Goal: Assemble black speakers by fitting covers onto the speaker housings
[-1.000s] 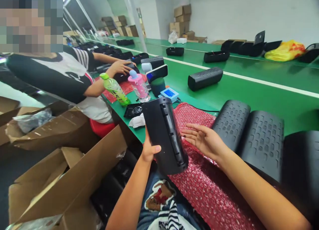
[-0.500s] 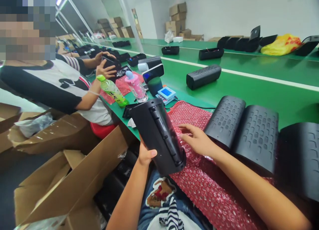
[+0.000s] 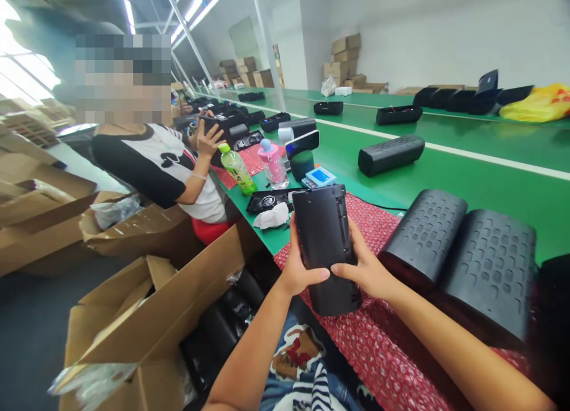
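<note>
A black plastic speaker housing (image 3: 320,239) is tilted up in front of me, its smooth face towards the camera. My left hand (image 3: 297,267) grips its left side, thumb across the front. On the opposite side my right hand (image 3: 364,267) wraps round the edge, its thumb nearly meeting the left one. Red bubble wrap (image 3: 351,354) lies beneath and to the right of the housing. Beside my right forearm rest two black housings with rows of raised oblong marks, a nearer one (image 3: 492,274) and a farther one (image 3: 425,236); another dark shape is cut off at the right edge.
Left of the housing are a white crumpled cloth (image 3: 271,216), a green-capped bottle (image 3: 238,172), a pink bottle (image 3: 274,167) and a small blue-screened device (image 3: 319,176). More housings (image 3: 390,154) lie on the green bench (image 3: 485,161). A co-worker (image 3: 138,161) sits left; open cartons (image 3: 146,334) stand below.
My right hand has come from above the bubble wrap onto the housing's right side. The housing has turned more upright, showing its smooth face. The view has swung left.
</note>
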`<action>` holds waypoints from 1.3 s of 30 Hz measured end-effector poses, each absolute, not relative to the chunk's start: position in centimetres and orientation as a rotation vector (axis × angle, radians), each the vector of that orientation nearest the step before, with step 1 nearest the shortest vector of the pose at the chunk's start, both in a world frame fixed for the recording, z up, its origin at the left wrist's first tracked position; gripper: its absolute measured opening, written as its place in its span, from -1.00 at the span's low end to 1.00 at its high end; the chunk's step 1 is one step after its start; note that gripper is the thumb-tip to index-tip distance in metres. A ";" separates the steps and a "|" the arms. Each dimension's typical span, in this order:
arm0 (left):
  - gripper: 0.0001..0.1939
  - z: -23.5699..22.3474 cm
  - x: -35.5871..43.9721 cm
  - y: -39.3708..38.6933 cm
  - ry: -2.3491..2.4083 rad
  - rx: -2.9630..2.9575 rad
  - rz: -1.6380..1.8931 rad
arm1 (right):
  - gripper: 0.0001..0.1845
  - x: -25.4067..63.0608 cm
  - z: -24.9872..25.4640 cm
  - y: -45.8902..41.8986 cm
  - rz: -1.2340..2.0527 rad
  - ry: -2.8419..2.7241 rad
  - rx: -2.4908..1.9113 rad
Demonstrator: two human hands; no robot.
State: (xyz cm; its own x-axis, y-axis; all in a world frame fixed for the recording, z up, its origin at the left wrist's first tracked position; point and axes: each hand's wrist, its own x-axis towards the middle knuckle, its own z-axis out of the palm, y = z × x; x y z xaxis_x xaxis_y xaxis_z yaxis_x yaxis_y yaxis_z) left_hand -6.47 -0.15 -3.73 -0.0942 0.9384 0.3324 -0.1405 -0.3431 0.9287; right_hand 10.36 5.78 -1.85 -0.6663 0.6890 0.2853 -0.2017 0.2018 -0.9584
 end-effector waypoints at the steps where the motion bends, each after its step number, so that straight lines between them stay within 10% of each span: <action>1: 0.44 -3.7 -6.6 -0.3 0.969 1.307 1.568 | 0.11 10.3 -1.9 5.7 1.564 -1.740 -0.464; 39: 0.46 -2.0 -5.3 -1.4 0.982 1.109 1.583 | 0.07 9.2 -2.1 3.7 1.493 -1.606 -0.563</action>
